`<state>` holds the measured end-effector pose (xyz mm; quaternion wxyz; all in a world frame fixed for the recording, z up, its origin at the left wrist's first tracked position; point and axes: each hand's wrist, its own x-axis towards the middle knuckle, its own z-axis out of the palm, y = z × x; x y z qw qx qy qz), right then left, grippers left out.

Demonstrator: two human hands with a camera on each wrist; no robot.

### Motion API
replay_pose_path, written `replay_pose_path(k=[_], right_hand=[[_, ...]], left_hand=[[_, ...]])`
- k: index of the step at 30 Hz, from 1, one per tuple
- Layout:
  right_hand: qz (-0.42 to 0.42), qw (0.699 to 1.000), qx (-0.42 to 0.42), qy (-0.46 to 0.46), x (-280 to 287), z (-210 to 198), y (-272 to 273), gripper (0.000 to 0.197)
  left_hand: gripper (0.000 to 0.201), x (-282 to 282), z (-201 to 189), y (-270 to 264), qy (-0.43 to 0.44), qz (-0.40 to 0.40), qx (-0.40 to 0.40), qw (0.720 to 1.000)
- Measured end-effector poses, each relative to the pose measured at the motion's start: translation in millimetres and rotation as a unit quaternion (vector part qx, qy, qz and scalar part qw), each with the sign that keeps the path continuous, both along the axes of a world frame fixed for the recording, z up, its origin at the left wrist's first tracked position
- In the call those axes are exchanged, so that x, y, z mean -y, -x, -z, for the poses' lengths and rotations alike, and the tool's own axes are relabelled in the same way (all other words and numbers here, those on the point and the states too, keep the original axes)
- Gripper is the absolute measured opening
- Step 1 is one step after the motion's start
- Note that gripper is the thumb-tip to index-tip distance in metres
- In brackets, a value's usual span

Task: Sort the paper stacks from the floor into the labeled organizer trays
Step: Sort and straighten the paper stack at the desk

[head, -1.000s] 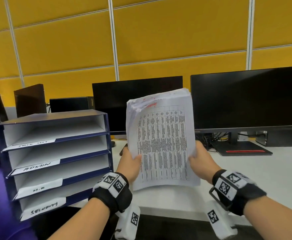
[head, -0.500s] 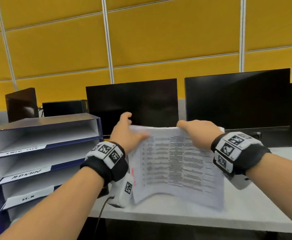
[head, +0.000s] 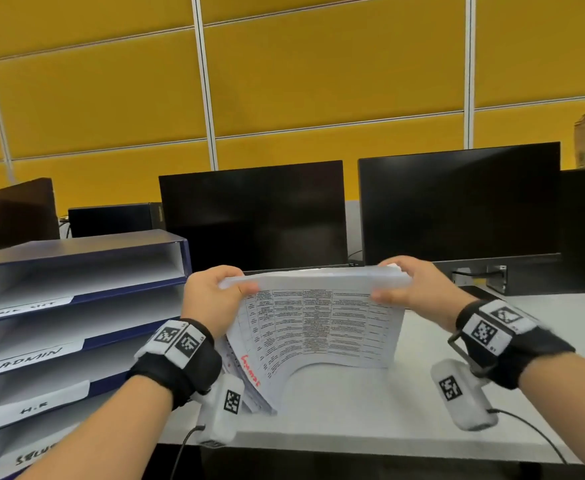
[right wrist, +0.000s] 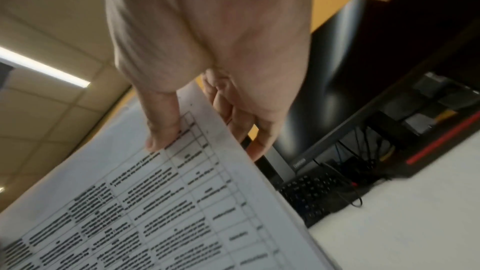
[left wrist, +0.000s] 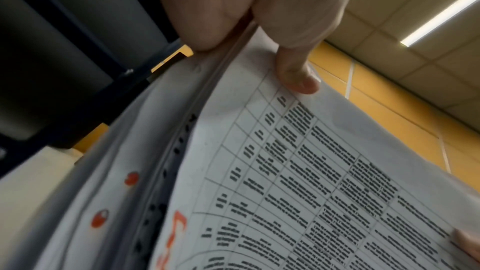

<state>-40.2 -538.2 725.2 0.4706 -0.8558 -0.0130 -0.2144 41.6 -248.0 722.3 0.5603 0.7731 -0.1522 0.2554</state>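
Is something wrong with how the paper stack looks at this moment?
Yes. The paper stack is not squared: both hands grip its top edge, and its lower left corner splays out, sheets fanned loosely. The bottom edge bows upward above the desk.

The room is bright and even from above. In my wrist views I see a long ceiling lamp (left wrist: 441, 15) that glares white. The head view is sharp in the middle, but the wall lines bend at the edges. Both wrist pictures are soft; my right hand (right wrist: 207, 38) is blurred, and the printed text smears.
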Motion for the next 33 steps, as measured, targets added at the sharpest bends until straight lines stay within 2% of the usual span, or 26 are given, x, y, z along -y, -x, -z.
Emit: replay_pose_path(k=[3,6,10,14,16,20,22,26,29,33], right_hand=[[0.002,0.996,0.021,-0.084,2,20,-11,0.032],[0.028,0.985,0.077,-0.15,-2,23,-18,0.03],[0.039,0.978,0.119,-0.167,-6,14,-22,0.035],[0.037,0.984,0.105,-0.141,-5,21,-25,0.044],[0.03,0.986,0.095,-0.131,-5,26,-25,0.046],[0.019,0.987,0.092,-0.127,-3,27,-24,0.046],[0.016,0.988,0.09,-0.123,-4,25,-23,0.045],[0.005,0.989,0.086,-0.119,-5,22,-22,0.049],[-0.005,0.989,0.082,-0.121,-3,23,-20,0.052],[-0.024,0.988,0.085,-0.124,-1,24,-17,0.053]], left_hand=[[0.014,2,-6,3,-0.058,0.027,0.002,0.998],[0.013,1,-12,-1,-0.084,0.009,0.014,0.996],[0.01,0,-16,-5,-0.12,-0.025,0.015,0.992],[0.029,4,-13,-4,-0.17,-0.058,0.022,0.984],[0.044,7,-11,-3,-0.229,-0.092,0.041,0.968],[0.058,19,-16,3,-0.403,-0.157,0.096,0.897],[0.059,33,-22,8,-0.441,-0.138,0.123,0.878],[0.06,68,-30,18,-0.471,-0.028,0.121,0.873],[0.06,87,-29,20,-0.507,-0.018,0.133,0.852],[0.054,96,-31,21,-0.499,0.003,0.146,0.854]])
